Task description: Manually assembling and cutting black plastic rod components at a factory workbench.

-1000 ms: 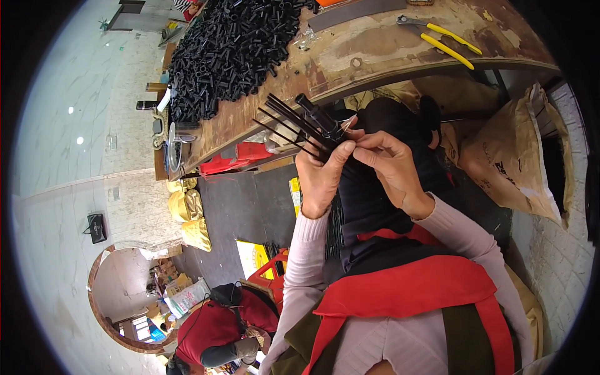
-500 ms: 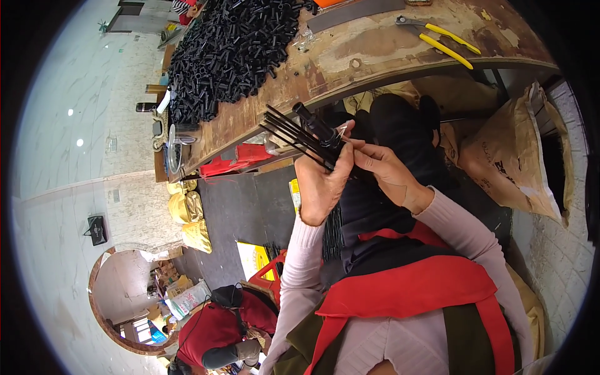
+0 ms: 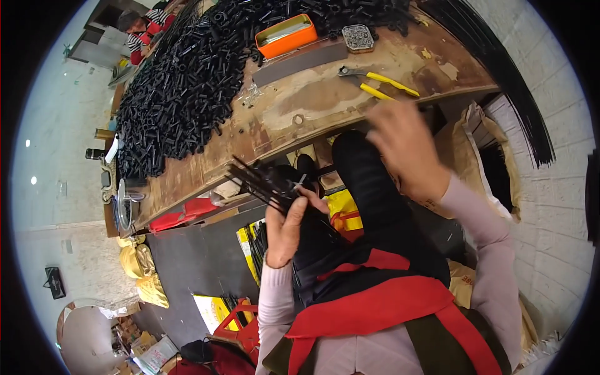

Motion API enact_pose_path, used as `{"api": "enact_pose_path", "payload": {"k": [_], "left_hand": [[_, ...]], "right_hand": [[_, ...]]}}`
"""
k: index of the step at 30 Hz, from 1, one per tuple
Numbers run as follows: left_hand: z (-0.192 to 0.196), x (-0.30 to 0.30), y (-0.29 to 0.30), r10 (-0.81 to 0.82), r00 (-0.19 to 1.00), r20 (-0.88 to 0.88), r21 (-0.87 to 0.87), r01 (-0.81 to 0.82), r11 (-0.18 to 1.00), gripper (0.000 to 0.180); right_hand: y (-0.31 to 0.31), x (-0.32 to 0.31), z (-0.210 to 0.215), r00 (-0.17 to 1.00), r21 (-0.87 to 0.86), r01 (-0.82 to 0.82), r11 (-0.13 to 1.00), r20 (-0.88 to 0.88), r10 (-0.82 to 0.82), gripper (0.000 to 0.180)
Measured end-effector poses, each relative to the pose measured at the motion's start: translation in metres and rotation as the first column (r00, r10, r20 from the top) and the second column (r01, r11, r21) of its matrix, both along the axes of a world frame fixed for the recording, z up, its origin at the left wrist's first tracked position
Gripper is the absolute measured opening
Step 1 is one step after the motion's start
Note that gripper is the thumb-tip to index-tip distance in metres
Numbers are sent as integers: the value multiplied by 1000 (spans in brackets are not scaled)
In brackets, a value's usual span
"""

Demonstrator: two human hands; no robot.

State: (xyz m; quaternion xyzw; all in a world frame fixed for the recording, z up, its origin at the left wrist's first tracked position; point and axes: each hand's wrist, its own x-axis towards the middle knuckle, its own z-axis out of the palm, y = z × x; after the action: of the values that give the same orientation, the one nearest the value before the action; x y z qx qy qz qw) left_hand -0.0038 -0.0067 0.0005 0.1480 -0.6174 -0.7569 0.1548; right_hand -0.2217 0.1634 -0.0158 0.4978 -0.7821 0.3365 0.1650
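My left hand [image 3: 286,230] is closed round a bundle of thin black rods [image 3: 255,184], which point up and to the left over my lap. A dark tubular part sits among the rods, its outline hard to make out. Near my left thumb a small whitish piece [image 3: 300,181] sticks out. My right hand [image 3: 405,147] is away from the bundle, raised near the workbench edge and smeared by motion. Just beyond its fingers lie yellow-handled pliers [image 3: 392,82] on the bench; whether the hand touches a handle I cannot tell.
A big heap of short black tubes [image 3: 187,87] covers the wooden bench's [image 3: 331,94] left part. Behind the pliers are an orange box [image 3: 269,50], a grey bar [image 3: 300,65] and a small box of metal bits [image 3: 357,39]. Long black rods [image 3: 506,69] hang at right above an open sack [image 3: 465,137].
My right hand has left the bundle and moved up and right toward the pliers. The left hand still holds the rods. The view has shifted, showing more of the bench.
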Motion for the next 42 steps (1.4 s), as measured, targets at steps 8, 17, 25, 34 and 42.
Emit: {"api": "enact_pose_path", "payload": {"k": [8,17,25,34,42], "left_hand": [[-7,-31,26,-51,989,-138,308,92,947,47],[-5,-13,22,51,998,-22,313,-42,949,27],[-1,4,32,-125,985,-120,203,148,968,48],[6,12,32,-157,978,-137,136,175,975,51],[15,-1,32,-230,973,-14,195,228,954,41]], "right_hand": [[-7,-98,-21,993,117,115,986,14,-117,38],[34,25,66,19,-25,-562,827,999,43,32],[35,75,68,563,115,-596,795,766,312,39],[38,59,90,707,264,-684,680,470,528,51],[48,70,92,874,255,-457,852,304,378,45]]}}
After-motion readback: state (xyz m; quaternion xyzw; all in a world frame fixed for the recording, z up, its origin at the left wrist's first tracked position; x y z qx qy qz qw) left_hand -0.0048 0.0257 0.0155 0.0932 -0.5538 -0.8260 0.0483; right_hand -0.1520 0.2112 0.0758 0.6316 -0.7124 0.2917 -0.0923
